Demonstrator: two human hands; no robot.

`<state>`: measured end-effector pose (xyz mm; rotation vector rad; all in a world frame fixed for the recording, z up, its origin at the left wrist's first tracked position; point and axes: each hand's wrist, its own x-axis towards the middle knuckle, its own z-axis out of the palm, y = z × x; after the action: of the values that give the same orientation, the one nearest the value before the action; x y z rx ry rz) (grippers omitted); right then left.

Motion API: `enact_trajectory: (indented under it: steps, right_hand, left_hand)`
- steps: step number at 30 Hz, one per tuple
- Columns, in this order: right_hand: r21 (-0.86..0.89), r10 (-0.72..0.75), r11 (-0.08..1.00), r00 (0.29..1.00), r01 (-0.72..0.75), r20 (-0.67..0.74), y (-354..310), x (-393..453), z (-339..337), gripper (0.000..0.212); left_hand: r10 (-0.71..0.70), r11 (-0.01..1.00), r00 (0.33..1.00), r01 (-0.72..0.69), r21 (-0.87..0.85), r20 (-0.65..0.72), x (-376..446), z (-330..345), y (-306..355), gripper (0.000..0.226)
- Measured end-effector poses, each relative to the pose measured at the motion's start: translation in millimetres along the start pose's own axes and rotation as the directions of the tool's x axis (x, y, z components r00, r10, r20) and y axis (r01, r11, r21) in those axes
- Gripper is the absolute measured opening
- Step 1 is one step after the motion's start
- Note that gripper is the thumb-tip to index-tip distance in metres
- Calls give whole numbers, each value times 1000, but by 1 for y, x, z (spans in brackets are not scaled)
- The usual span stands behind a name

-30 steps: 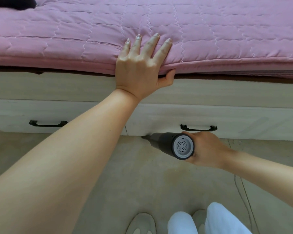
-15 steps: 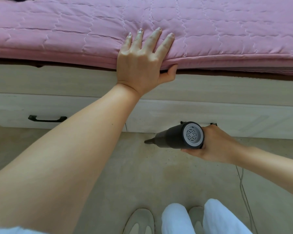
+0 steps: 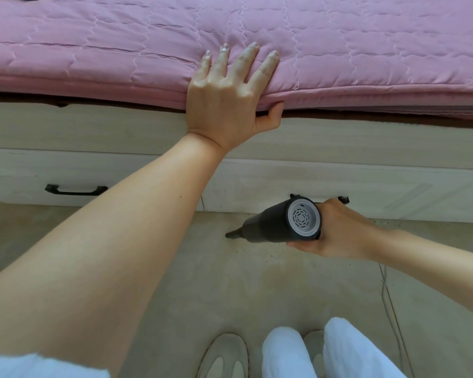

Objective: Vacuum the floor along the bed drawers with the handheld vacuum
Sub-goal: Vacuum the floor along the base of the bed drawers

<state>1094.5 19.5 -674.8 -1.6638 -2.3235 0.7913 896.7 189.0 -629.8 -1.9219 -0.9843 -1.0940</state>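
Since the earlier frames, the handheld vacuum (image 3: 280, 223) has come away from the foot of the drawer fronts: its nozzle, previously tucked against the seam between the two drawers, now points left over the floor (image 3: 230, 282) a little out from the drawers, and its body sits in front of the right drawer's handle. The right hand (image 3: 336, 230) grips the rear of the vacuum, fingers curled round the body, with the pale grille end turned toward the camera; this hold appears to let the nozzle be angled low and steered sideways. The left hand (image 3: 230, 94) has stayed on the pink quilted mattress (image 3: 120, 50), fingers spread flat on top and thumb hooked under the edge, evidently as a brace while the person leans down. Dark specks are visible on the floor beneath and to the right of the vacuum, so the strip along the right drawer (image 3: 393, 186) is judged not yet finished. Whether the nozzle tip touches the floor cannot be told. The left drawer's black handle (image 3: 75, 190) is in plain view. A thin cord (image 3: 393, 309) lies on the floor at right, near the person's white-clad legs and pale slippers (image 3: 224, 356); it could snag on a rightward pass.
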Motion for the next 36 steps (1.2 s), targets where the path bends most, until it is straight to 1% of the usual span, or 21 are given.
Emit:
enact_trajectory:
  steps: [2, 6, 9, 11, 14, 19, 21, 23, 26, 28, 31, 32, 35, 36]
  right_hand:
    - [-3, 0, 1000, 1000, 0, -2, 0, -4, -3, 38]
    - [-37, -9, 999, 999, 8, -32, 3, -6, -4, 36]
    - [-62, -3, 998, 998, -1, -64, 7, -5, -5, 25]
    - [-64, -5, 998, 997, 1, -74, 9, -4, -6, 29]
    - [-34, -38, 999, 999, 37, -33, 11, -8, -10, 30]
    - [43, -96, 995, 992, 92, 84, 11, -16, -17, 17]
    - [49, -114, 993, 987, 109, 114, 9, -20, -19, 16]
    - [55, -111, 993, 987, 105, 114, 10, -22, -18, 16]
    - [39, -98, 995, 993, 96, 60, 11, -22, -16, 29]
    - [43, -97, 994, 995, 96, 21, 12, -21, -15, 33]
    - [48, -93, 995, 995, 91, 45, 13, -21, -16, 36]
    - [40, -94, 995, 993, 91, 71, 12, -21, -17, 34]
    - [58, -120, 992, 982, 112, 148, 9, -22, -20, 18]
    - [63, -129, 991, 977, 120, 168, 7, -22, -22, 17]
  left_hand:
    - [-2, 1000, 1000, 2, -3, 0, 0, 0, 0, 57]
    - [0, 1000, 1000, 0, 1, -3, -1, 0, 0, 57]
    - [3, 1000, 1000, -3, 6, -3, 0, 0, 0, 57]
    - [7, 1000, 1000, -7, 4, -4, -1, 0, 0, 57]
    - [6, 1000, 1000, -6, 2, -1, -1, 0, 0, 57]
    - [4, 1000, 1000, -4, -1, 8, -1, -1, 0, 57]
    - [7, 1000, 1000, -7, -8, 3, 0, -2, 0, 57]
    - [7, 1000, 1000, -7, -13, -3, 0, -2, -1, 59]
    - [15, 1000, 1000, -15, -17, -5, 0, -3, 0, 64]
    - [20, 1000, 1000, -20, -17, -3, -1, -2, 1, 65]
    - [18, 1000, 1000, -18, -18, -4, -1, -2, 0, 65]
    - [17, 1000, 1000, -17, -17, -4, -1, -2, 0, 65]
    - [13, 1000, 1000, -13, -13, 0, -1, -2, 0, 63]
    - [11, 1000, 1000, -11, -10, -1, -1, -2, 0, 61]
